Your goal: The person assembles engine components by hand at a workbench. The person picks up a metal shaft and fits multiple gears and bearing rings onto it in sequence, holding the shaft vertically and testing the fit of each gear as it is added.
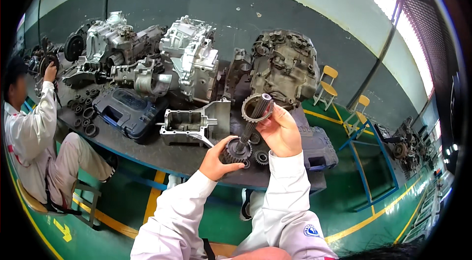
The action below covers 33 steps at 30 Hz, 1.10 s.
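Note:
My left hand grips a splined gear shaft by the toothed gear at its lower end. The shaft tilts up and to the right. My right hand is closed on a toothed metal ring near the shaft's upper end. The shaft's tip shows within the ring's outline; whether the two touch I cannot tell. Just beyond my hands, an open silver gearbox housing lies on the dark workbench. A small loose gear is on the bench between my hands.
A dark gearbox and a silver one stand at the back. Closed tool cases lie left and right, with several rings beside the left one. A seated person works at the far left. Stools stand right.

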{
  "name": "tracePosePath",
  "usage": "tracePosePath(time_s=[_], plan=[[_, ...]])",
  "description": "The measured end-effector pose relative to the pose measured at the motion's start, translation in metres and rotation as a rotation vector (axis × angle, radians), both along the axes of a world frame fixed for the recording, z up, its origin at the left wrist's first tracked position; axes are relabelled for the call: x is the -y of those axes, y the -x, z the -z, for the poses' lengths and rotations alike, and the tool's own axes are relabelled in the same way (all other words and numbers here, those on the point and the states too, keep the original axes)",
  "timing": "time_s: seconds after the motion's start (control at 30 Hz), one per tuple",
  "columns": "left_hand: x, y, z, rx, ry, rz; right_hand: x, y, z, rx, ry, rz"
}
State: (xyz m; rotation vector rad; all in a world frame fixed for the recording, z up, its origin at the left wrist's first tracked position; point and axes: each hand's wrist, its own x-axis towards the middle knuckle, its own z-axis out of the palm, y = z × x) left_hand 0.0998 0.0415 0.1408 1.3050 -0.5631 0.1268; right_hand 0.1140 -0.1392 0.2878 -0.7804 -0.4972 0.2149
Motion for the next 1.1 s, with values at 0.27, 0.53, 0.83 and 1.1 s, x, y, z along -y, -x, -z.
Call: tracePosePath(time_s=[0.27,0.53,0.83,1.1], plan=[[0.002,-0.004,0.009,-0.017,-0.076,-0.032,0.012,0.01,0.052,-0.142,0.367,0.197],[0.005,-0.007,0.007,0.02,0.007,-0.025,0.049,0.028,0.092,-0.058,0.886,0.571],[0.006,-0.012,0.013,-0.014,0.036,-0.036,0.013,0.027,0.082,0.403,0.986,0.541],[0.005,-0.011,0.013,-0.033,-0.018,0.007,-0.005,0.022,0.074,0.342,0.889,0.373]])
